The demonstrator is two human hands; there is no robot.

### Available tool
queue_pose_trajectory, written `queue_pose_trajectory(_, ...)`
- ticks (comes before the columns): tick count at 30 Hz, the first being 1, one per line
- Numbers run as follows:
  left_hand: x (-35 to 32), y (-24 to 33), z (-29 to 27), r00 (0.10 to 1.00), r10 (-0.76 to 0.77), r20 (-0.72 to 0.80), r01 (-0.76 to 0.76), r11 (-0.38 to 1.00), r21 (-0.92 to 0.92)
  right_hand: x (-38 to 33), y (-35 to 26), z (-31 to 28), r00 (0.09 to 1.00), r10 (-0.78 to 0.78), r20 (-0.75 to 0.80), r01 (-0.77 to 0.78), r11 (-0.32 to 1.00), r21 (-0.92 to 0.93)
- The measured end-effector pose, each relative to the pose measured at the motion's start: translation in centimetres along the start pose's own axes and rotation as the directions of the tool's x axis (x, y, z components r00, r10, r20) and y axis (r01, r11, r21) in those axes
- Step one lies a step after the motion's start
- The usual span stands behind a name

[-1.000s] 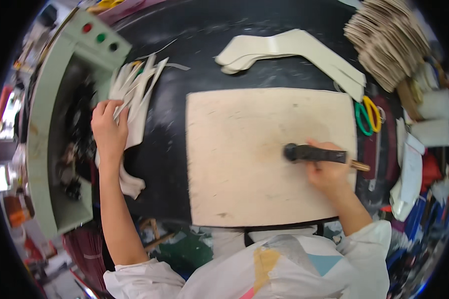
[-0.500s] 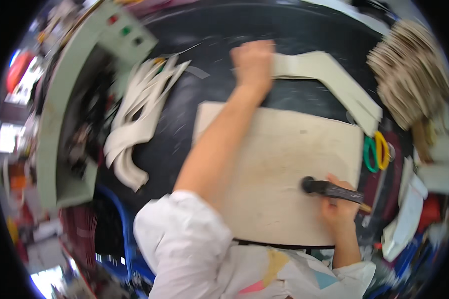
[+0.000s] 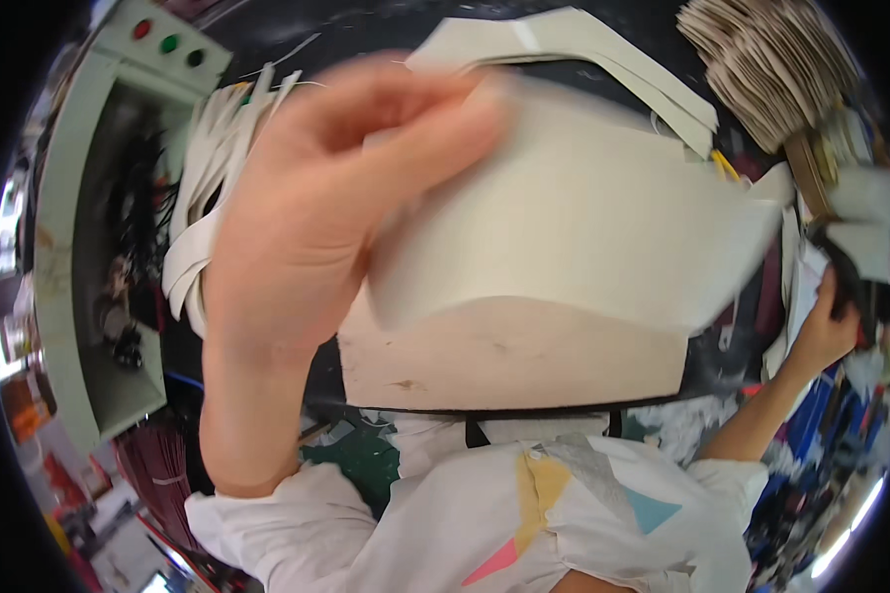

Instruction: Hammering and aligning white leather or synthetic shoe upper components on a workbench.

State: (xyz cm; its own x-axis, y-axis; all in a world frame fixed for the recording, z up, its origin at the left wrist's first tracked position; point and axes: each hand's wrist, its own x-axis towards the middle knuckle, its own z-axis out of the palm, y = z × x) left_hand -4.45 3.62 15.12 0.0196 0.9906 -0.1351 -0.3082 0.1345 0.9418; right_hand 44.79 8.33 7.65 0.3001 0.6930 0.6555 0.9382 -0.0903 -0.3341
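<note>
My left hand [image 3: 292,222] is raised close to the camera and blurred, thumb and fingers pinched on a cream curved sheet piece [image 3: 574,222]. This piece spreads rightward above a pale work board [image 3: 514,361] and hides much of it. Off to the right, my right hand [image 3: 823,331] is closed round a black hammer [image 3: 843,265], whose shape is partly lost against the clutter. Beyond the raised sheet, more cream angled pieces [image 3: 613,69] lie on the black table.
A pale green metal box [image 3: 64,198] with coloured buttons stands at the left, beside several cream strips [image 3: 193,247]. A thick stack of beige pieces [image 3: 766,64] sits at the far right. A yellow scissor handle [image 3: 725,165] shows near the sheet's right end.
My left hand has come from the far pieces toward the camera with a cream sheet lifted in it. My right hand has moved from over the board out to the right with the hammer.
</note>
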Motion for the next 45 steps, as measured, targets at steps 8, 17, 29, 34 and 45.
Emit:
queue_pose_trajectory(8,-2.6,-14.3,-2.8,0.958,0.153,-0.243,0.106,0.599,0.794,-5.7,-17.1,1.3,0.741,-0.629,0.235,0.352,0.662,0.661)
queue_pose_trajectory(17,-3.4,-15.8,-3.9,0.910,0.413,0.045,-0.207,0.356,0.911,-11.8,-25.4,6.8,0.383,-0.893,0.235,0.516,0.418,0.747)
queue_pose_trajectory(29,-4.1,-15.5,-5.2,0.871,0.367,0.327,-0.400,0.141,0.906,-9.5,-27.4,7.0,0.242,-0.910,0.337,0.603,0.413,0.683)
queue_pose_trajectory(34,-4.7,-16.1,-5.4,0.873,0.430,0.229,-0.357,0.245,0.901,-10.9,-27.3,6.7,0.310,-0.900,0.306,0.484,0.426,0.764)
queue_pose_trajectory(45,-6.7,-15.3,-5.8,0.903,0.376,0.207,-0.293,0.189,0.937,-11.3,-27.6,7.1,0.278,-0.914,0.295,0.503,0.400,0.766)
